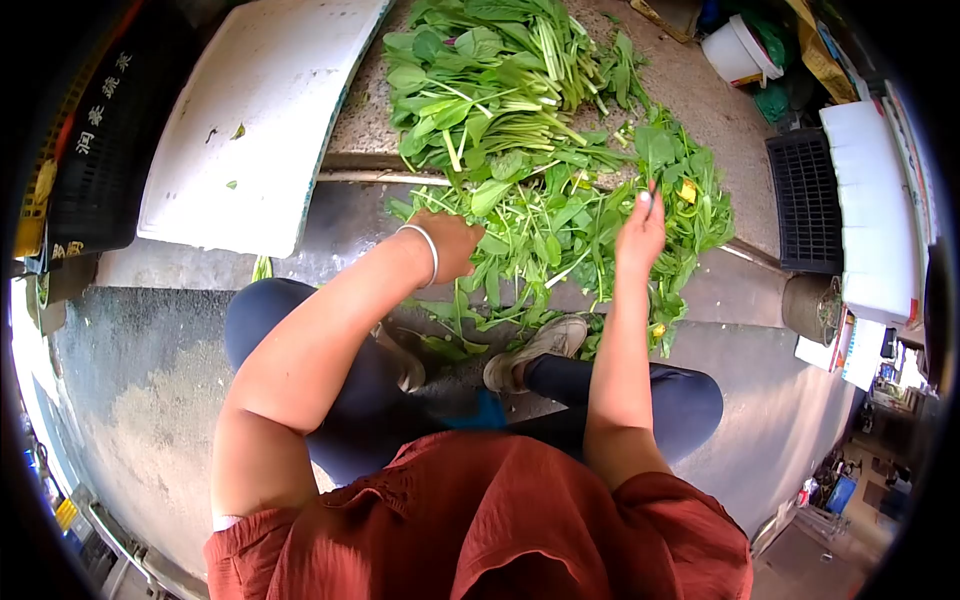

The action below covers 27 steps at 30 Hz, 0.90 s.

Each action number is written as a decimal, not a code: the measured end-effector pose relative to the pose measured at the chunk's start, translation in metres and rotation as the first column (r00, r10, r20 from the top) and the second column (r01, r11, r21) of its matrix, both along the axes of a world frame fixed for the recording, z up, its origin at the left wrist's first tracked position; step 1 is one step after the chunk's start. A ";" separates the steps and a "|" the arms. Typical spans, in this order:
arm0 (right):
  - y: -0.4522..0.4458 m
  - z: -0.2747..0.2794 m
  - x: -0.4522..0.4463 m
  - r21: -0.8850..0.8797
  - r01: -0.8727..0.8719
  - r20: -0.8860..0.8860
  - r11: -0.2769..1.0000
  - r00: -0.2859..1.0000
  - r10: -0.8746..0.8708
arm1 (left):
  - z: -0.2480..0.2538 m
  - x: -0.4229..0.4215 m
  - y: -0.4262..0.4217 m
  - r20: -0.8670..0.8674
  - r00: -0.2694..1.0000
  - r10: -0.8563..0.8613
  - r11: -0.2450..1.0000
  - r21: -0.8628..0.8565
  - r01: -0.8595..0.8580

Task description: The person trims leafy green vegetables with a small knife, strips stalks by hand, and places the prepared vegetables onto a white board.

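Note:
My left hand (450, 245), with a white bangle at the wrist, is at the left edge of the spread leafy greens (550, 215). Its fingers are curled, and what they hold, if anything, is hidden. On the right, my right hand (643, 232) is raised over the greens with its fingers pressed around a small dark item (652, 196), too small to make out. A green leaf (656, 147) shows just beyond its fingertips. Farther forward, a heap of leafy greens with pale stems (500, 85) lies on the stone step (360, 125).
A white board (255, 120) lies at the left beside a black crate (100, 130). At the right are a white bucket (740, 52), a black crate (806, 200) and a white foam box (872, 200). My shoes (540, 352) are just below the greens.

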State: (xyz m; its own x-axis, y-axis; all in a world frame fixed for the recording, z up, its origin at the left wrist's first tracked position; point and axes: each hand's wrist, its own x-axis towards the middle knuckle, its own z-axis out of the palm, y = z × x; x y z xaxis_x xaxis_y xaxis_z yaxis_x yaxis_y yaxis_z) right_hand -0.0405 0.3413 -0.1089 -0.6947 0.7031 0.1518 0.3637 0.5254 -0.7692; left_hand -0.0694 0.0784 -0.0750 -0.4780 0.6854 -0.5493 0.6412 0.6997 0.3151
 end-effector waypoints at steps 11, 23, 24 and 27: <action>-0.169 -0.051 -0.053 -0.539 -0.382 -0.237 0.751 0.924 0.300 | 0.011 0.005 -0.025 0.147 0.989 0.003 0.998 -0.068 0.007; -0.142 0.059 0.048 -0.574 -0.518 -0.264 0.634 0.850 0.456 | 0.068 -0.003 -0.082 0.827 0.560 -0.055 0.592 0.479 -0.648; -0.138 0.063 0.054 -0.549 -0.562 -0.281 0.618 0.821 0.497 | 0.077 -0.001 -0.082 0.833 0.552 -0.042 0.470 0.504 -0.725; -0.130 0.076 0.069 -0.702 -0.507 -0.258 0.499 0.835 0.486 | 0.076 0.003 -0.072 0.783 0.622 0.018 0.263 0.596 -0.758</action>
State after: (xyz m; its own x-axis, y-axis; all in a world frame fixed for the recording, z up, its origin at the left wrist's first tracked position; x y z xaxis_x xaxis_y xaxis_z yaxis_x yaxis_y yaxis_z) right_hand 0.0281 0.2113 -0.0332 -0.9691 0.1224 -0.2140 0.2007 -0.1125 -0.9732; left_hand -0.0665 0.0067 0.0010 -0.7100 0.7014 -0.0625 -0.1934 -0.1088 0.9751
